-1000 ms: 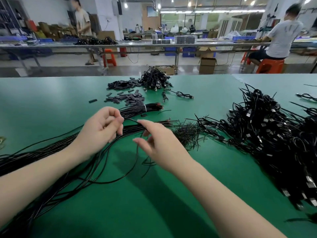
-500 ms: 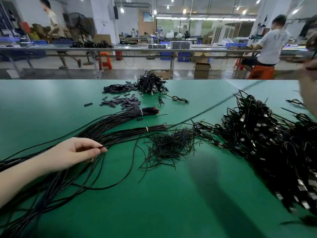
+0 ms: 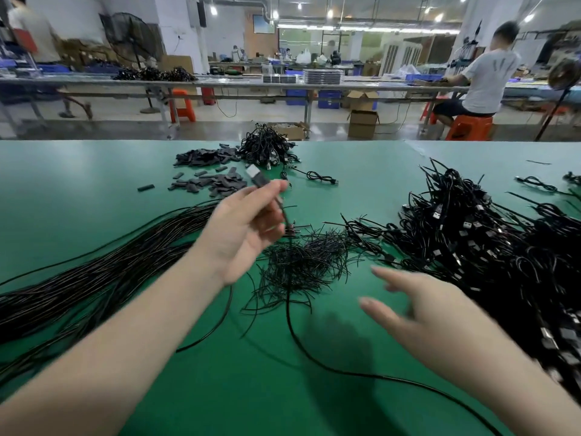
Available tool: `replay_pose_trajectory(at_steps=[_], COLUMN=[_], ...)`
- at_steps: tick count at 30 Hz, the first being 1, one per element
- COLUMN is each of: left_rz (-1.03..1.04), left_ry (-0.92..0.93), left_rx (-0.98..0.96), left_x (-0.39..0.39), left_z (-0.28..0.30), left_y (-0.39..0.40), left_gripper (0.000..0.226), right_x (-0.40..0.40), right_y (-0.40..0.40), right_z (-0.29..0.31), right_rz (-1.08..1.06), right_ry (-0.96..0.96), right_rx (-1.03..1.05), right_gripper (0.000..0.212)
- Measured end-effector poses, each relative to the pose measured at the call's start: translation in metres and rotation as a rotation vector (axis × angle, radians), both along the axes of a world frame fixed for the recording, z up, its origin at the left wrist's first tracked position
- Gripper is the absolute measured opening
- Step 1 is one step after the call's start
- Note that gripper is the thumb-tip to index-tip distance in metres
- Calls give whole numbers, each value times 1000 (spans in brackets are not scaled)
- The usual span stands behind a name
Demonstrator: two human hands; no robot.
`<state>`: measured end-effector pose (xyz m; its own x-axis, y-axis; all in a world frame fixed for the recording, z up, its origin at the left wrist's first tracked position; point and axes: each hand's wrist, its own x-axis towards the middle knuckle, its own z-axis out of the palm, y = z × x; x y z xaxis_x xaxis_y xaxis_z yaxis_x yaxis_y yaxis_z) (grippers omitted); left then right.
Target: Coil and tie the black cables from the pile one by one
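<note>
My left hand (image 3: 243, 228) is raised above the green table (image 3: 78, 190) and pinches a black cable (image 3: 290, 322) just below its USB plug (image 3: 256, 177). The cable hangs from my fingers, then trails across the table toward the front right. My right hand (image 3: 421, 313) hovers blurred over the table, fingers spread, holding nothing. A long bundle of straight black cables (image 3: 94, 278) lies at the left. A big pile of tied cables (image 3: 490, 247) fills the right side.
A heap of short black wire ties (image 3: 301, 262) lies between my hands. Flat dark pieces (image 3: 213, 184) and a small heap of coiled cables (image 3: 264, 146) sit at the back. One coiled cable (image 3: 320, 177) lies alone. People work at benches beyond the table.
My left hand has lifted from the bundle at the left and now holds a cable up by its plug end. My right hand has come back from the far right to the middle.
</note>
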<state>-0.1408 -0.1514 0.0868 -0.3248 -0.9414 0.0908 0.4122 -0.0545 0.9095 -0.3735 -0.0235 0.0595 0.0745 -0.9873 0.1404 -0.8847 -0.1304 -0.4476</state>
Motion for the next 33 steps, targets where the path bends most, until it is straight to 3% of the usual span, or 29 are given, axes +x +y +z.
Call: replay_pose_trajectory(at_steps=[4,8,12,17,19,24,26,28,30,33], left_rz=[71,62,-47,-110,-158,-257,-337,-481,-660,-739], left_ry=[94,50,-94,-338,-355,-164,9,39,-186,-735], left_rx=[8,8,-15,-109,-125,-56,4,4,-82,-155], left_x=[-44,-50,-43,-33,-32,-30,-25,-17,-13,-19], left_z=[0,-6,-12,-12,-13,-6,2,9,10,-6], left_y=[7,5,3,3,4,3,6,10,13,10], left_gripper=[18,29,33,32,38,54,54,51,54,59], right_x=[60,72,69,66,61,49,48,45,35,17], right_y=[-56,-76,-84,-89,-91,-95,-94,-94,-95,-95], right_z=[13,13,1,-15,-16,-25,-31,-33,-28,-9], right_rz=[25,113,259,308,346,468,511,430,227,58], right_ry=[-529,-827,-1028,-1061,-1078,-1053,-943,-770,-653,-801], right_rx=[-14,-88,158,264,298,474,613,620,468,299], right_gripper=[30,33,32,29,27,35,36,42,56,47])
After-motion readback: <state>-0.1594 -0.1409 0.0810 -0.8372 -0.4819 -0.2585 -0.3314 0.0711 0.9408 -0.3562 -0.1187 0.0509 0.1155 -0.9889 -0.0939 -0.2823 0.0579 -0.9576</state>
